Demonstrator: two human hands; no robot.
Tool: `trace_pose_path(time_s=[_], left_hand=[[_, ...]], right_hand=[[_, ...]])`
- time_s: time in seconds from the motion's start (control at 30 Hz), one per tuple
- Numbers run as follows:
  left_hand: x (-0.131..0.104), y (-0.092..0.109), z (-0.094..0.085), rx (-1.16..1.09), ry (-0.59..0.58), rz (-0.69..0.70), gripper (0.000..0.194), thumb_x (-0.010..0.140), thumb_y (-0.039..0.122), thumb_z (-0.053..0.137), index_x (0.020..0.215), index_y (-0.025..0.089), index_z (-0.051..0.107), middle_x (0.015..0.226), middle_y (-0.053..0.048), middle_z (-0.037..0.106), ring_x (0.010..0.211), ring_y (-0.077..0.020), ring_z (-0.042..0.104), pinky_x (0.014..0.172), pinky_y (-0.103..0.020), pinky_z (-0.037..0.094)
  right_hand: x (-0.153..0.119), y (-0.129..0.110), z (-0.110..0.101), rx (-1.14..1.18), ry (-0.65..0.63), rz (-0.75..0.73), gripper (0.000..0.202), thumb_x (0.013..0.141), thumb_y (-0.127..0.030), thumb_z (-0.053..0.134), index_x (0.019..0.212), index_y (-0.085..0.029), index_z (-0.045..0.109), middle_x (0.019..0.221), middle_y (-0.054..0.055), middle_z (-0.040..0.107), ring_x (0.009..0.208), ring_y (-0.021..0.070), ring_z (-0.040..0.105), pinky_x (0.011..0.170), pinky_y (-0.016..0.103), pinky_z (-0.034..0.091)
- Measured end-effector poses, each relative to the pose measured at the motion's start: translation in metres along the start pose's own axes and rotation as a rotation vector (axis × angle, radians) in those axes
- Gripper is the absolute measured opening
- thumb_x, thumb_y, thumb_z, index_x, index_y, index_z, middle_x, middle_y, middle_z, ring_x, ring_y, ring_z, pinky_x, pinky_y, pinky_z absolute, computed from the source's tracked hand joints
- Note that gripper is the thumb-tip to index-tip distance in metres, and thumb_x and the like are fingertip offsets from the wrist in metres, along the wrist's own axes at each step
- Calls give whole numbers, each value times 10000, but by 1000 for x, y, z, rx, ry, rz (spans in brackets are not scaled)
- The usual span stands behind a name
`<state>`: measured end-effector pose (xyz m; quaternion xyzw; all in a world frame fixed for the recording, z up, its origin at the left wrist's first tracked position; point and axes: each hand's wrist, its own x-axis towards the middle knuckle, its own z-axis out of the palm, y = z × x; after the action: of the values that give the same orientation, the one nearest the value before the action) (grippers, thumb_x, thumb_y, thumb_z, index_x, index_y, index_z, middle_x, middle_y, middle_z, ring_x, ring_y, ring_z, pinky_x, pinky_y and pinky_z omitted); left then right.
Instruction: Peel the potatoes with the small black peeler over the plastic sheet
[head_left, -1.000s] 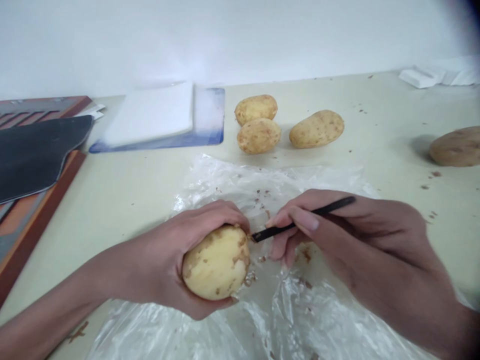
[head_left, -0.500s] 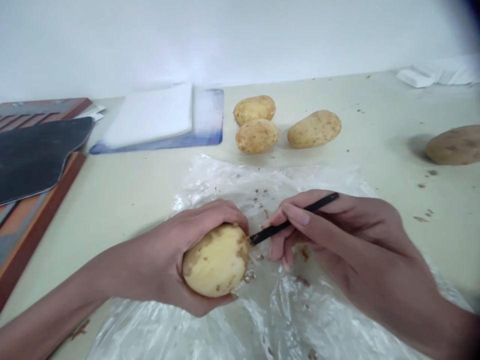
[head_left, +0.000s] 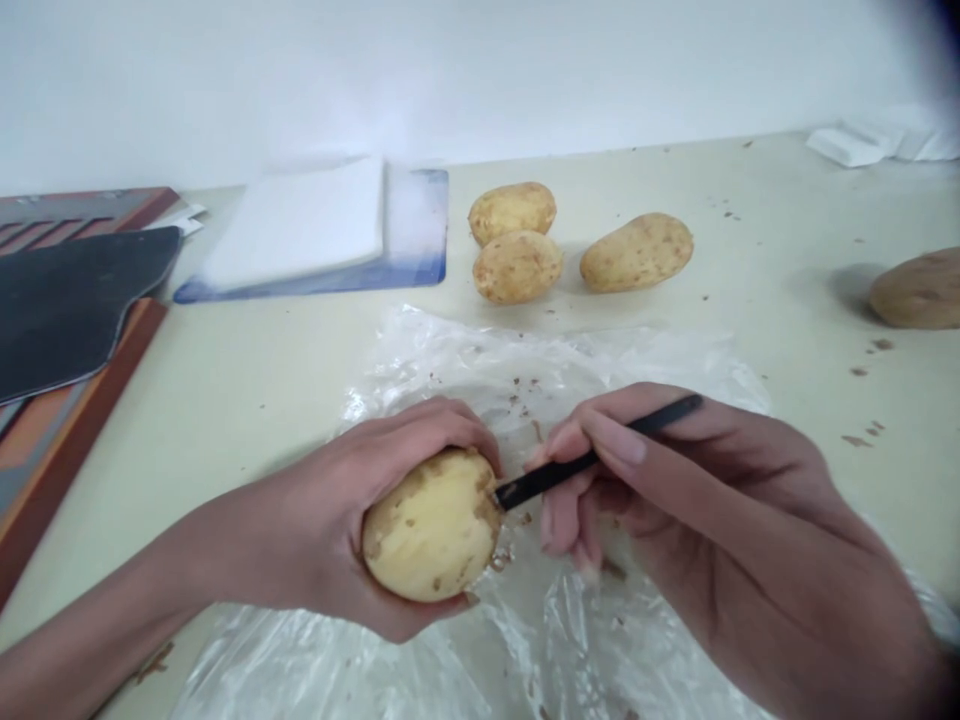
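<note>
My left hand (head_left: 352,510) is wrapped round a potato (head_left: 431,525), whose facing side is partly scraped to pale yellow with brown skin left at the edges. In my right hand (head_left: 697,500) I pinch a thin black stick-like tool (head_left: 559,475) between thumb and fingers. Its tip touches the right side of the potato; the exact kind of tool I cannot make out. Beneath both hands lies a crumpled clear plastic sheet (head_left: 420,660) with brown bits of peel on it.
Behind the sheet sit three potatoes, one of them (head_left: 636,252) a little apart. A browner potato (head_left: 919,290) is at the right edge. At the back left are a white pad (head_left: 300,225) on a blue-edged sheet and a black board (head_left: 67,310) over a reddish frame.
The tool and my right hand have shifted slightly down and right, the tip still at the potato's side. My left hand keeps its hold. The view has moved a little.
</note>
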<state>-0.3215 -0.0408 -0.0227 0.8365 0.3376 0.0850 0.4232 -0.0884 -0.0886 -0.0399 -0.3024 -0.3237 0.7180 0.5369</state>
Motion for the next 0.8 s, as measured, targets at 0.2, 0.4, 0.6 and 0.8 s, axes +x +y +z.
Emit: trace_pose_path(time_s=[0.2, 0.4, 0.6, 0.8], left_hand=[[-2, -1, 0, 34, -19, -13, 597, 744, 417, 846, 1241, 400, 517, 1160, 75, 654, 1016, -138, 680, 861, -211, 575], [-2, 0, 0, 82, -2, 47, 683, 701, 377, 846, 1271, 402, 470, 1152, 46, 687, 999, -182, 698, 832, -263, 584], [-2, 1, 0, 117, 12, 92, 591, 742, 334, 810, 1243, 396, 505, 1153, 52, 682, 965, -150, 697, 815, -233, 576], [1, 1, 0, 112, 13, 85, 591, 707, 307, 837, 1213, 371, 537, 1112, 69, 687, 946, -123, 693, 806, -199, 562]], right_hand=[[-2, 1, 5, -32, -20, -11, 136, 978, -114, 675, 912, -75, 788, 771, 91, 776, 720, 146, 776, 689, 180, 662], [-6, -3, -1, -118, -49, -61, 133, 996, -141, 666, 975, -78, 782, 807, 97, 786, 738, 144, 776, 708, 173, 666], [-6, -2, 5, -120, -19, -122, 117, 944, -119, 705, 914, -66, 805, 758, 123, 782, 688, 186, 780, 663, 207, 681], [-1, 0, 5, -133, -51, -160, 126, 938, -100, 701, 912, -70, 821, 774, 126, 783, 692, 186, 783, 672, 196, 681]])
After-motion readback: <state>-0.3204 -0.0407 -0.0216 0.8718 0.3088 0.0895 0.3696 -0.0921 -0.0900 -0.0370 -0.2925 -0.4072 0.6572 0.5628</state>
